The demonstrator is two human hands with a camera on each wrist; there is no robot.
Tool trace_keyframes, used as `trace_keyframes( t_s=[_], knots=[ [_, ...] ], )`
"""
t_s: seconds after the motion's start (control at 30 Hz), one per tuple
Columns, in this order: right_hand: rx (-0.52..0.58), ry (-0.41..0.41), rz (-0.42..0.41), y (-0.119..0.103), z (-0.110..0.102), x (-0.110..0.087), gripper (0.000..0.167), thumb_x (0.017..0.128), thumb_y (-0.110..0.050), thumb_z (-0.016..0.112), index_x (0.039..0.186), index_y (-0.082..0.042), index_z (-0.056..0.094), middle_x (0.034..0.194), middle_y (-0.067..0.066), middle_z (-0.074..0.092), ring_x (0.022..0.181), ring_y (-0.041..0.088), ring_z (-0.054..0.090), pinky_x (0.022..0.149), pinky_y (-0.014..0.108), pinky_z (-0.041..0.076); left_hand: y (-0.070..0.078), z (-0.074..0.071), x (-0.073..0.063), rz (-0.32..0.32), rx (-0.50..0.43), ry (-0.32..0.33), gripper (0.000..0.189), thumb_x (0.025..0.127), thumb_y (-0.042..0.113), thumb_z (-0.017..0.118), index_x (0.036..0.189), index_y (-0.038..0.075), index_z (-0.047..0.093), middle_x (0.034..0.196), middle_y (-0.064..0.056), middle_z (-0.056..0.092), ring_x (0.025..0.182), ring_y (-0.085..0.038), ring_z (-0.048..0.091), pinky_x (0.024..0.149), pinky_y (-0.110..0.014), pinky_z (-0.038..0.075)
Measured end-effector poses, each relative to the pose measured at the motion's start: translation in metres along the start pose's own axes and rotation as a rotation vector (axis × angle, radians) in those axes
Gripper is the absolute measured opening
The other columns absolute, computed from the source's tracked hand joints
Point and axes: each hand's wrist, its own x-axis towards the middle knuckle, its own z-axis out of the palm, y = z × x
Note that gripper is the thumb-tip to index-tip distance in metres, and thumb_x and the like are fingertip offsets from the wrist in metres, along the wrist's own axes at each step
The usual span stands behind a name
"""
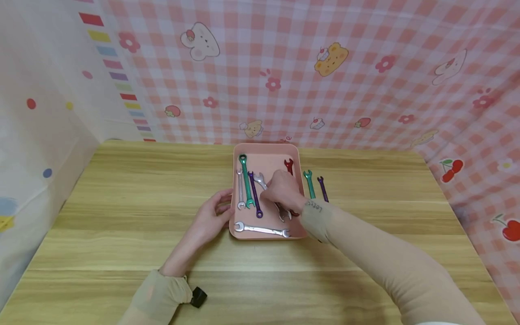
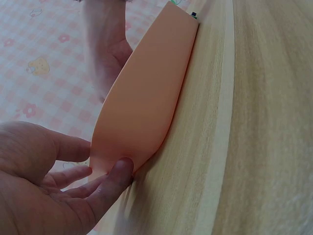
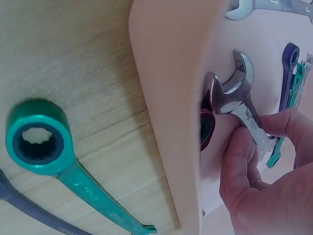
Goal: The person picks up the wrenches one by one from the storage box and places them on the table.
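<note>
A pink tray [image 1: 266, 148] holds several wrenches. Inside it my right hand [image 1: 281, 188] pinches a silver open-end wrench [image 3: 250, 117] by the shank between thumb and fingers. Left of that hand lie a purple wrench [image 1: 255, 194], a green wrench [image 1: 245, 180] and a small silver wrench [image 1: 240, 189], roughly side by side. Another silver wrench [image 1: 262, 229] lies crosswise along the near end. A red wrench [image 1: 289, 165] by the right wall is partly hidden under the right hand. My left hand [image 1: 209, 219] rests its fingertips against the tray's left wall.
On the wooden table [image 1: 142, 212], just right of the tray, lie a green ratchet wrench [image 3: 39, 139] and a purple wrench [image 1: 322, 188], partly covered by the right forearm. Behind the table hangs a pink checked cloth [image 1: 243, 67].
</note>
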Motion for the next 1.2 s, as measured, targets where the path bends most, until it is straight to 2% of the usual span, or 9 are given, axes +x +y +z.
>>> trace_keyframes(
  t_s=[0.27,0.5,0.6,0.63,0.87,0.97,1.2],
  knots=[
    [-0.066,0.017,-0.017,-0.005,0.000,-0.003,0.012,0.091,-0.013,0.076,0.083,-0.006,0.070,0.056,0.000,0.050,0.052,0.020,0.069,0.039,0.022,0.047,0.001,-0.001,-0.001,0.001,-0.004,-0.005,0.055,0.107,0.004,0.053,0.160,0.007,0.040,0.160,-0.023,0.049,0.143,-0.042,0.057,0.110,-0.045,0.060],
    [-0.179,0.034,-0.090,-0.014,-0.002,-0.003,0.009,0.096,-0.002,0.065,0.088,-0.005,0.066,0.068,0.006,0.059,0.054,0.019,0.068,0.037,0.023,0.048,0.001,-0.002,-0.002,-0.003,0.010,0.004,0.055,0.107,0.005,0.053,0.161,0.007,0.039,0.160,-0.023,0.049,0.143,-0.041,0.057,0.114,-0.048,0.056],
    [-0.193,0.037,-0.095,-0.016,-0.002,-0.002,0.004,0.095,-0.003,0.067,0.092,-0.005,0.066,0.071,0.006,0.060,0.058,0.019,0.068,0.040,0.021,0.046,0.001,-0.003,-0.002,-0.005,0.009,0.002,0.055,0.107,0.005,0.053,0.161,0.008,0.039,0.160,-0.023,0.049,0.143,-0.041,0.057,0.114,-0.048,0.056],
    [-0.187,0.040,-0.097,-0.017,-0.002,-0.003,0.003,0.094,-0.004,0.069,0.094,-0.006,0.066,0.073,0.006,0.062,0.061,0.019,0.068,0.041,0.020,0.046,0.000,-0.003,-0.002,-0.002,0.007,-0.001,0.056,0.107,0.004,0.053,0.161,0.007,0.039,0.160,-0.023,0.049,0.143,-0.041,0.057,0.114,-0.048,0.056],
    [-0.055,0.056,-0.060,-0.014,-0.001,-0.006,0.025,0.086,-0.015,0.079,0.106,-0.008,0.067,0.093,0.008,0.074,0.078,0.021,0.073,0.061,0.022,0.059,-0.001,-0.002,-0.002,-0.005,0.001,-0.003,0.057,0.107,0.004,0.054,0.161,0.007,0.038,0.161,-0.023,0.048,0.144,-0.041,0.057,0.113,-0.046,0.057],
    [-0.022,0.052,-0.038,-0.012,-0.002,-0.004,0.030,0.084,-0.016,0.081,0.108,-0.008,0.065,0.097,0.008,0.073,0.080,0.021,0.072,0.063,0.024,0.060,0.000,0.000,-0.001,-0.005,-0.007,-0.003,0.057,0.107,0.004,0.054,0.161,0.008,0.038,0.161,-0.023,0.048,0.143,-0.041,0.057,0.111,-0.045,0.058],
    [0.050,0.011,0.008,-0.010,-0.006,-0.002,0.035,0.088,-0.019,0.080,0.115,-0.010,0.060,0.104,0.008,0.070,0.086,0.021,0.073,0.067,0.024,0.062,0.001,0.001,-0.001,0.004,-0.006,-0.004,0.056,0.106,0.003,0.053,0.160,0.006,0.039,0.160,-0.024,0.048,0.142,-0.043,0.057,0.109,-0.045,0.060]
  ],
)
